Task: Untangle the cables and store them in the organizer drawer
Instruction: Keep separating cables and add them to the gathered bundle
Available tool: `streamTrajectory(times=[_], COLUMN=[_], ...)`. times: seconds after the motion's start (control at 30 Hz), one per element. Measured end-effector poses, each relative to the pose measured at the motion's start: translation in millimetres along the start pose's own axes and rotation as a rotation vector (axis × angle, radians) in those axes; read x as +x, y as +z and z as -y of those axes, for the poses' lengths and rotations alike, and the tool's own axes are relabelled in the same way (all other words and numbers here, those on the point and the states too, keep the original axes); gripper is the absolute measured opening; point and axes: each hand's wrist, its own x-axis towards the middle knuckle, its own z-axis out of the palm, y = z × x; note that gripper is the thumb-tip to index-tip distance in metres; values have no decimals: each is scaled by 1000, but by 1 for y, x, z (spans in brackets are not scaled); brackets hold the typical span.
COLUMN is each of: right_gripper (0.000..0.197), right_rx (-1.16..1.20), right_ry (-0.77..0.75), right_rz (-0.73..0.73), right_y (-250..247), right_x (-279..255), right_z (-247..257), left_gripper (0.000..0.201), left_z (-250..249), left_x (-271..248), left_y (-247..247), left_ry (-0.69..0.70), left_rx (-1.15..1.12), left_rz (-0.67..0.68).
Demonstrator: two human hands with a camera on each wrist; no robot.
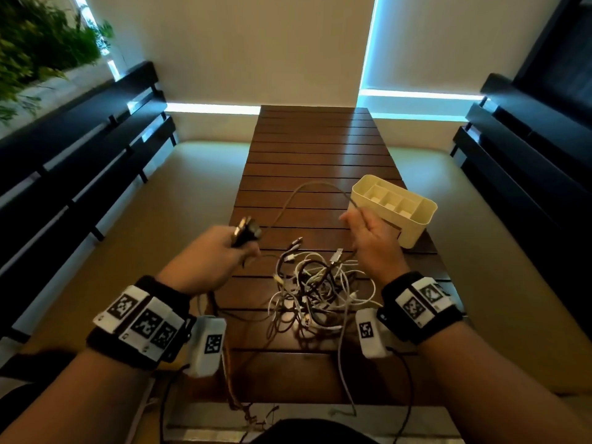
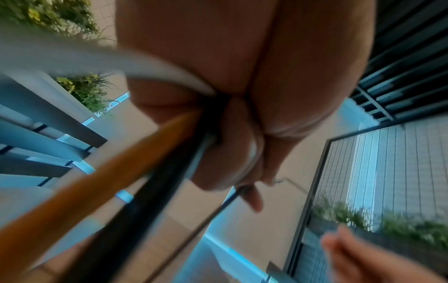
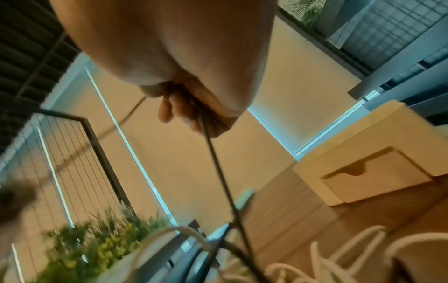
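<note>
Fingers of my left hand [image 1: 209, 256] curl round a coiled bundle of cable [image 1: 246, 231]. My right hand [image 1: 373, 241] pinches the same grey cable [image 1: 315, 184], which arcs between my hands. Below my right palm the tangled cables [image 1: 315, 288] lie on the slatted table [image 1: 317, 149]. Just beyond my right fingertips stands the cream organizer [image 1: 395, 210], drawer [image 3: 378, 178] closed.

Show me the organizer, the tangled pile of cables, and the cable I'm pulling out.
organizer [image 1: 413, 230]: head view, front wall.
tangled cables [image 1: 315, 293]: head view, middle of the pile.
pulled cable [image 1: 290, 198]: head view, arc between the hands.
</note>
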Motion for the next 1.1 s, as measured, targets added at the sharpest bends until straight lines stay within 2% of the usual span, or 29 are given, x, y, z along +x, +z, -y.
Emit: streamTrajectory(times=[0.07, 0.17, 0.27, 0.37, 0.43, 0.53, 0.67, 0.8, 0.9, 1.0, 1.07, 1.1], right_gripper=[27, 26, 24, 28, 31, 31, 27, 26, 27, 28, 30, 33], right_rx=[88, 117, -46, -161, -127, -41, 30, 9, 102, 151, 124, 127], right_ry=[-50, -123, -184, -177, -139, -109, -185, -253, -194, -122, -87, -71], right_rz=[-95, -151, 25, 258, 325, 322, 152, 60, 87, 169, 222, 240], right_y=[-2, -5, -6, 1, 4, 2, -3, -5, -6, -11, -16, -18], right_x=[2, 4, 0, -14, -24, -34, -36, -37, -43, -52, -56, -57], right_z=[17, 34, 42, 43, 47, 61, 77, 79, 69, 57, 53, 52], left_gripper=[26, 30, 24, 17, 17, 22, 21, 25, 21, 31, 26, 23], left_z=[10, 17, 5, -11, -15, -14, -23, -39, -43, -40, -38, -37], left_x=[-3, -4, -9, -14, -11, -7, -11, -15, -15, -17, -21, -24], left_y=[9, 9, 1, -2, -1, 4, 21, 39, 45, 44, 38, 35], left_ry=[-42, -70, 22, 198, 252, 257, 280, 318, 334, 313, 239, 196], left_rx=[62, -38, -141, -193, -261, -352, -381, -273, -234, -302, -426, -510], left_rz=[6, -172, -369, -414, -411, -338, -148, 8, 17, 54, 178, 292])
